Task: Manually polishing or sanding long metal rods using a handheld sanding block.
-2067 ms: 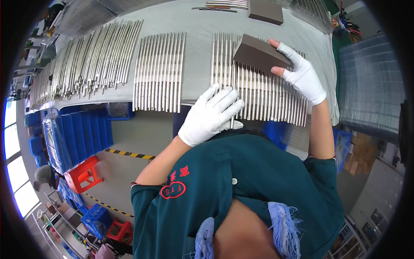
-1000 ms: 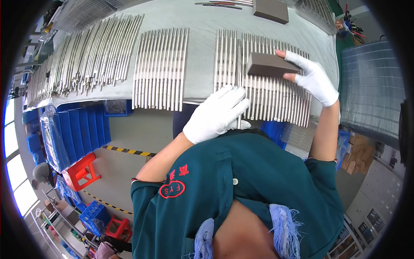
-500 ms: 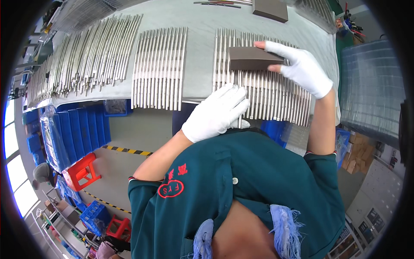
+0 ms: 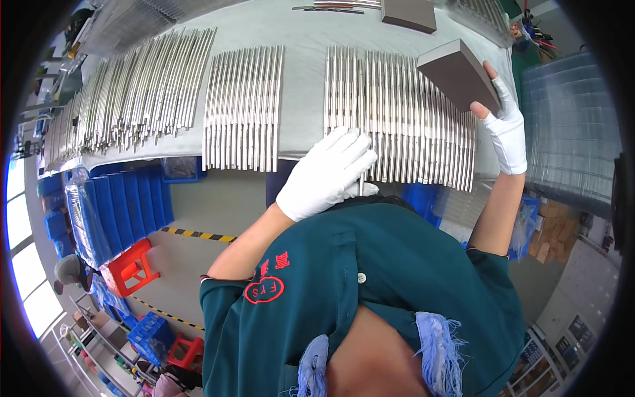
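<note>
White fingerless-tipped gloves cover both my hands. My left hand (image 4: 327, 173) lies over the near ends of the middle group of rods, fingers together and thumb tucked below. It is closed on a metal rod (image 4: 361, 186), whose near end pokes out beneath the fingers. My right hand (image 4: 506, 126) grips a grey-brown rectangular block (image 4: 460, 76) between thumb and fingers. The block is tilted and held over the right end of the row of silver metal rods (image 4: 417, 126), which lie side by side on the table.
Another row of rods (image 4: 243, 109) lies left of centre, with a bigger spread of rods (image 4: 145, 92) farther left. A second block (image 4: 409, 14) and several thin strips (image 4: 337, 8) are at the back. Blue crates (image 4: 129, 205) and a red stool (image 4: 134, 266) stand below the table, left.
My right hand has moved right, lifting the block off the middle of the rods and tilting it. My left hand has stayed almost in place on the rods' near ends.
</note>
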